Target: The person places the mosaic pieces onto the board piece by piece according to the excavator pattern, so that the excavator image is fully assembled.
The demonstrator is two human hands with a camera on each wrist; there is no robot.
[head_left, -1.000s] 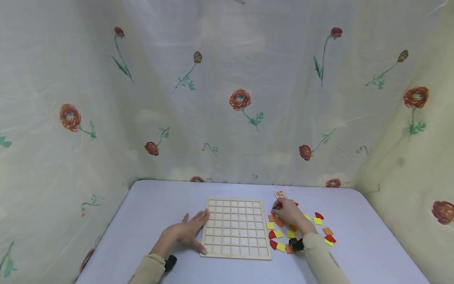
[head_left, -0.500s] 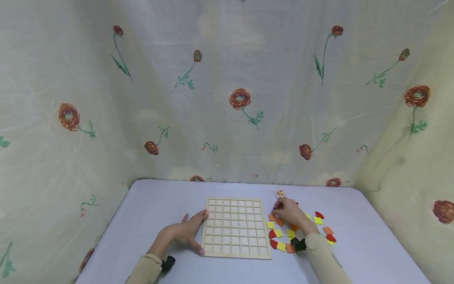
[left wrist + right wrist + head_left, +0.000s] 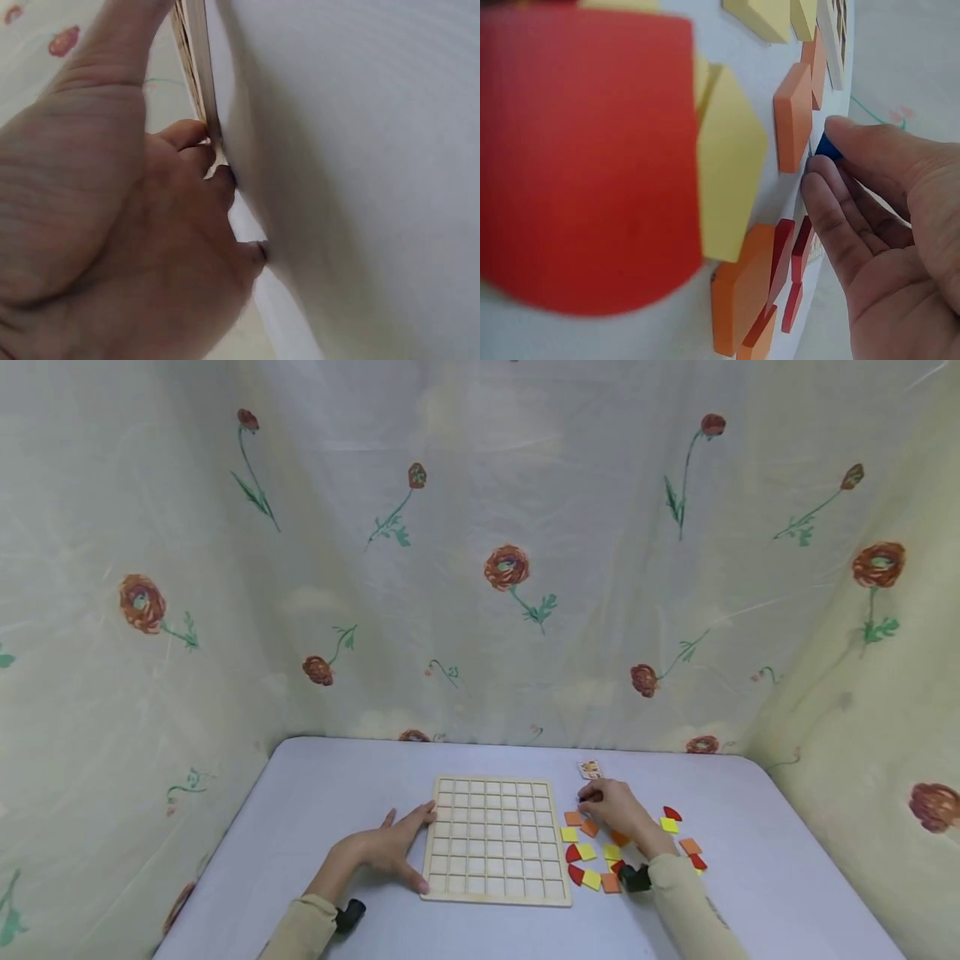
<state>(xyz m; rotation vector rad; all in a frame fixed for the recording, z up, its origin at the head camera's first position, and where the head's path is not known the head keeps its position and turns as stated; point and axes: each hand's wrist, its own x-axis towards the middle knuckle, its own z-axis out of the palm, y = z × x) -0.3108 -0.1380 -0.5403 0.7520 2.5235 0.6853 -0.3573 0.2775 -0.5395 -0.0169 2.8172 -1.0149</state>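
Observation:
A pale wooden grid board lies flat on the white table. My left hand is at its left edge, fingers and thumb spread, with the thumb near the front corner. In the left wrist view the fingertips of my left hand are beside the board's side. To the right of the board, my right hand pinches a small blue piece between thumb and fingers, low over the table. Most of that piece is hidden, so its shape cannot be told.
Around the right hand lie several flat pieces: yellow squares, orange squares and red quarter-rounds. A small picture card lies behind the hand. Floral cloth hangs behind the table.
My left fingers have drawn back slightly left, from over the board's rim to its edge. The right hand stays at nearly the same spot among the pieces.

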